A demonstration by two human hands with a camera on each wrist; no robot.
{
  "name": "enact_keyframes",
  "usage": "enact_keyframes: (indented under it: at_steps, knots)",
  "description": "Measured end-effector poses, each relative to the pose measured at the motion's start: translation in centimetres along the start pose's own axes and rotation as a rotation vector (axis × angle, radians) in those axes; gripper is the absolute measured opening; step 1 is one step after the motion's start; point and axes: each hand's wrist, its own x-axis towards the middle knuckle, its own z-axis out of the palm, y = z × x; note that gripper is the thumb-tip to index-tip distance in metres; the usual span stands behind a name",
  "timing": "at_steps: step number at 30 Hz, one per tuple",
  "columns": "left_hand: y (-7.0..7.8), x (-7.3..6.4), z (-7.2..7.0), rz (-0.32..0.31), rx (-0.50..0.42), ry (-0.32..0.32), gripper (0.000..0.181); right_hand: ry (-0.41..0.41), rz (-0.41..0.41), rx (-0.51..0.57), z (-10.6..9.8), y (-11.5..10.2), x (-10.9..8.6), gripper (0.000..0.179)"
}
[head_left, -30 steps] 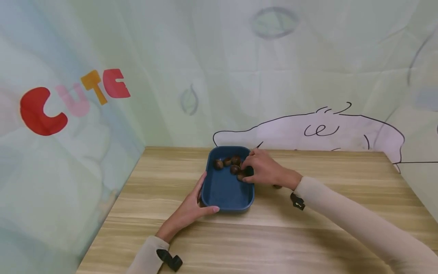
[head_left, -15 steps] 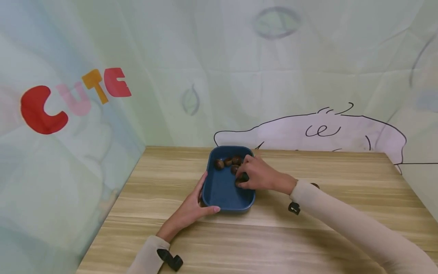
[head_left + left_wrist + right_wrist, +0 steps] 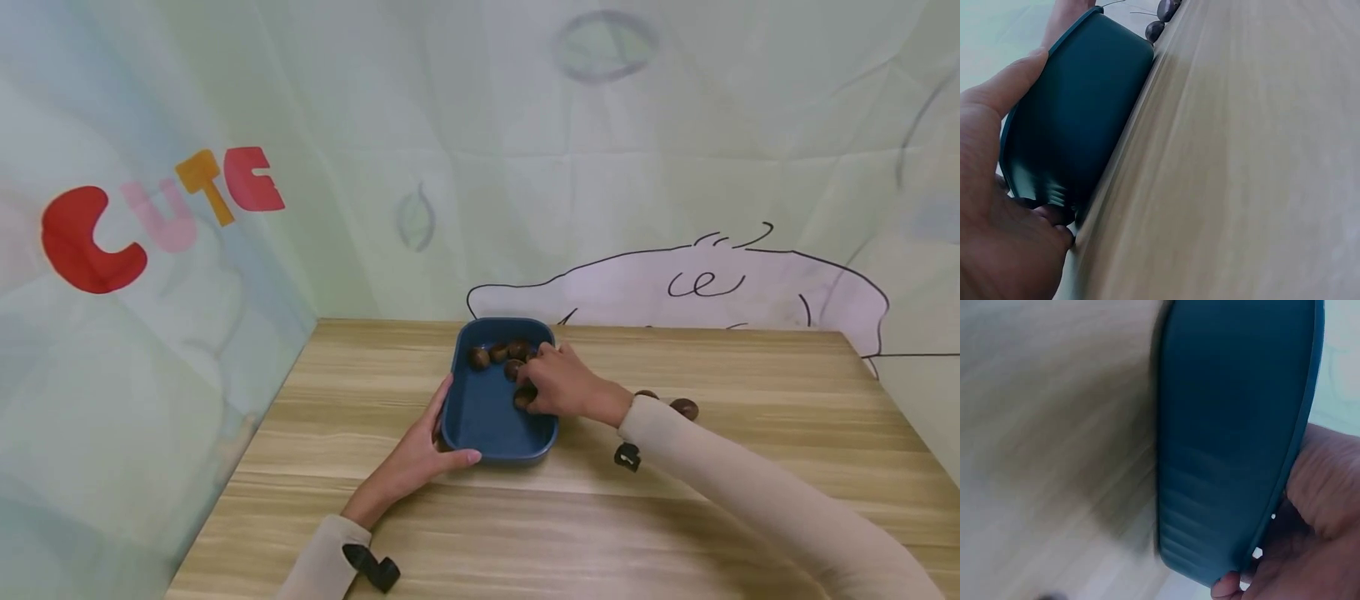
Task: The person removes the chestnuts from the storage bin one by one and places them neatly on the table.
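Observation:
A blue rectangular tray with rounded corners stands at the back of the table. My left hand grips its near left corner, thumb over the rim and fingers along the side wall. Several brown chestnuts lie in the far part of the tray. Reaching over the right rim, my right hand has its fingers curled down inside. One chestnut shows between its thumb and index finger. The right wrist view mostly has the tray's outer wall, with the hand bent over the rim.
Two more chestnuts sit on the wooden table right of the tray; one chestnut shows beyond the right sleeve, the other is partly covered. A printed curtain hangs directly behind the table's back edge.
My right hand has shifted slightly toward me along the tray's right side, and the chestnut at its fingers has come nearer too. The arm uncovers more of the table chestnuts. My left hand stays put.

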Motion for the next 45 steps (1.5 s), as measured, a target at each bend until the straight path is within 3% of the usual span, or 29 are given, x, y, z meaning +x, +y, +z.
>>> enact_keyframes:
  at_steps: [7, 17, 35, 45]
  knots:
    - [0.1, 0.0, 0.0, 0.012, 0.008, 0.006, 0.122, -0.006, 0.058, 0.101, -0.3, -0.4, -0.2, 0.029]
    - [0.2, 0.2, 0.0, 0.014, 0.0, 0.001, 0.123, 0.095, 0.029, 0.167, -1.5, -1.0, -2.2, 0.033]
    - [0.1, 0.2, -0.2, 0.016, -0.005, 0.007, 0.123, 0.219, 0.075, 0.252, -2.4, 1.4, -7.0, 0.031]
    - [0.1, 0.1, 0.0, 0.0, -0.007, 0.006, 0.123, 0.249, 0.103, 0.242, -1.1, 2.7, -9.3, 0.025]
